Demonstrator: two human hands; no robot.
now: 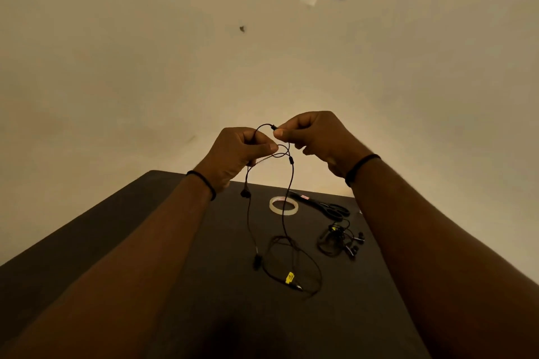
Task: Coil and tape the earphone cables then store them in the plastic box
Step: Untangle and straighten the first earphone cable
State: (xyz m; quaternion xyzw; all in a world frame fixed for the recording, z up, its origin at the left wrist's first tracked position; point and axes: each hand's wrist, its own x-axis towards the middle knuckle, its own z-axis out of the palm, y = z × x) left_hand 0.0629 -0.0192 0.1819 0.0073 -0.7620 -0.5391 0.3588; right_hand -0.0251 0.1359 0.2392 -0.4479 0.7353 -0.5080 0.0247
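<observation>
Both hands are up over the dark bench [204, 285]. The left grip [237, 151] and right grip [316, 137] each pinch the black earphone cable [291, 172].

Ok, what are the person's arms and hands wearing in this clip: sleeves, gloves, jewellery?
Both forearms are bare, with no sleeves in view, and no gloves on the left hand or right hand. Each wrist carries a thin black band: the left band, the right band. No rings are visible.
</observation>
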